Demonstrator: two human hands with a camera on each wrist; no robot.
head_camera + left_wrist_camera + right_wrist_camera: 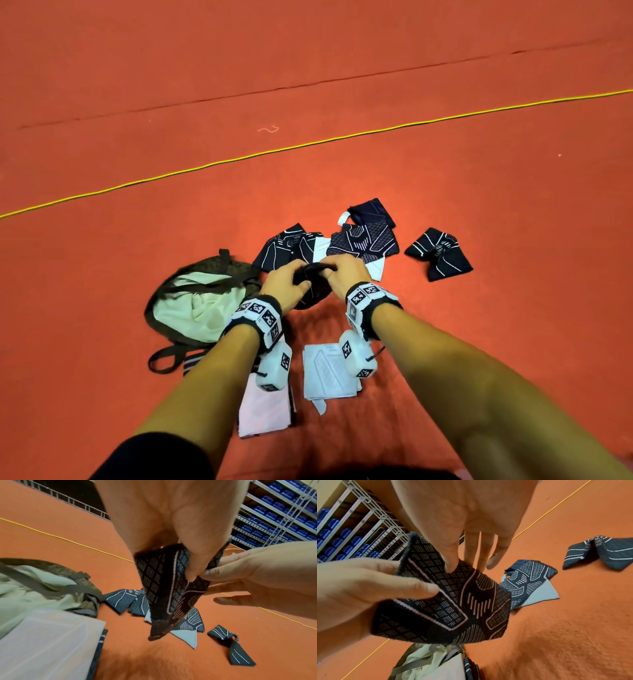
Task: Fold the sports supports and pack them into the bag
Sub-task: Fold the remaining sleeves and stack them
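Hands pinch dark support — above floor.

text: no words or numbers are showing legibly | wrist units: only square black-and-white coded markers are showing

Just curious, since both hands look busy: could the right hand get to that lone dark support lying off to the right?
Probably yes. The lone dark support lies apart on open floor on that side, nothing covering it. But the right hand pinches the held support with the left hand, so it must let go first.
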